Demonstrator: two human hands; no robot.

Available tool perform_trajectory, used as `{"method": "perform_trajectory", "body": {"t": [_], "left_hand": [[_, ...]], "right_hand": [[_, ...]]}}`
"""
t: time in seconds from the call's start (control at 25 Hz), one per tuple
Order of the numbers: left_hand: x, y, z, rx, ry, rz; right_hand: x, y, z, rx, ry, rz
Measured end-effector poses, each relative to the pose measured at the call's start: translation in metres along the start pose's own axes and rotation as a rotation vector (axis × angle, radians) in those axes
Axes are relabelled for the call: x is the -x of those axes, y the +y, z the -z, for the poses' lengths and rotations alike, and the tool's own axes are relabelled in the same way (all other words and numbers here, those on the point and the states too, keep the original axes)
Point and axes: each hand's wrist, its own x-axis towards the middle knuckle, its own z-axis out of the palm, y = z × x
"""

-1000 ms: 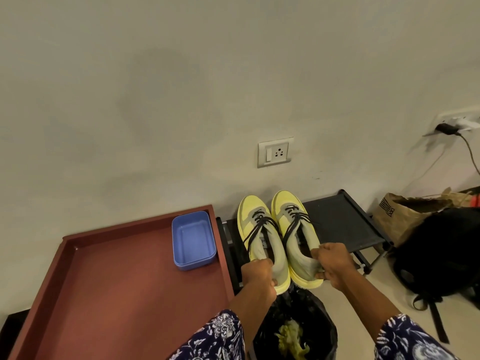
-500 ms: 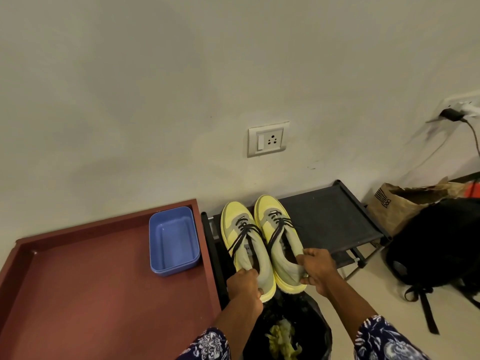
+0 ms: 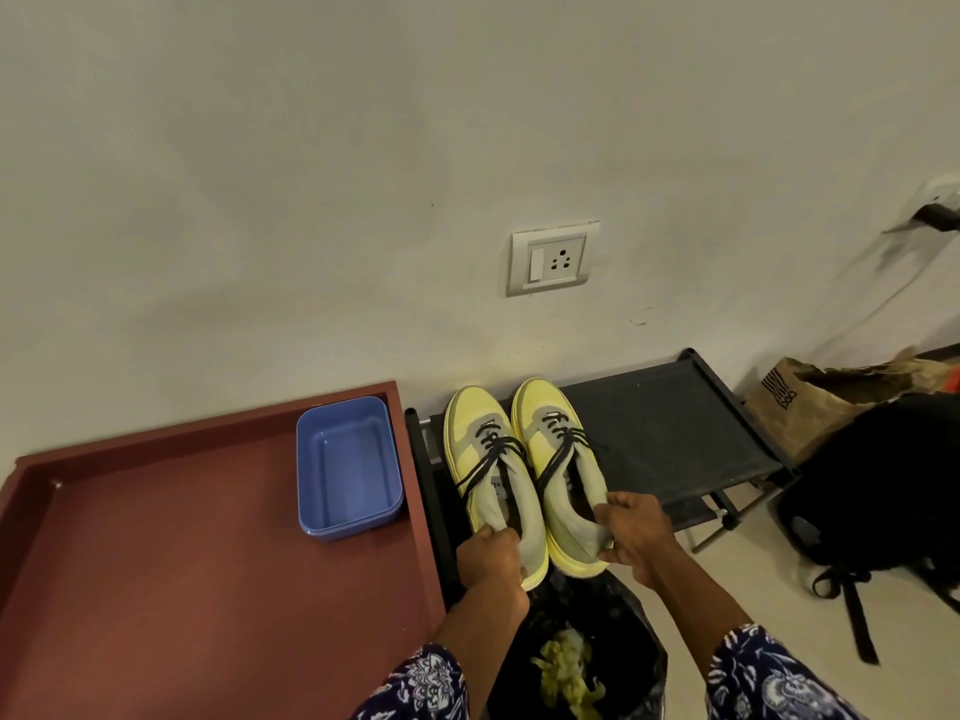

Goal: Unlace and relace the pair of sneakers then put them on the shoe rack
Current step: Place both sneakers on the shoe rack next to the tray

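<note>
Matt cloth and smooth plastic

Yellow-and-grey cloth sneakers with black laces sit on a black matt fabric shoe rack beside a smooth blue plastic rectangular tub and a crumpled brown paper bag.

Blue tub on red tray; wall socket

The one view sits on the person's head, looking forward and steeply down toward the far wall with its wall socket. It hangs close over the shoe rack, the red tray at near left, and a black backpack at right.
</note>
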Motion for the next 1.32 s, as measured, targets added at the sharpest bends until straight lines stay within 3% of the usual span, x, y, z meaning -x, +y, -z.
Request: {"method": "perform_trajectory", "body": {"t": [0.2, 0.56, 0.84, 1.12, 1.32], "left_hand": [[-0.005, -0.005, 0.001, 0.026, -0.037, -0.010], [0.021, 0.000, 0.015, 0.061, -0.204, 0.015], [0.051, 0.020, 0.037, 0.039, -0.222, -0.034], [0.072, 0.045, 0.085, 0.136, -0.209, -0.139], [0.076, 0.059, 0.128, 0.132, -0.153, -0.227]], "right_hand": [[-0.003, 0.000, -0.005, -0.014, 0.006, 0.016], [0.023, 0.021, -0.033, 0.042, 0.178, 0.178], [0.062, 0.012, -0.041, 0.098, 0.231, 0.179], [0.114, -0.005, -0.068, 0.145, 0.174, 0.244], [0.149, -0.009, -0.117, 0.080, 0.015, 0.277]]}}
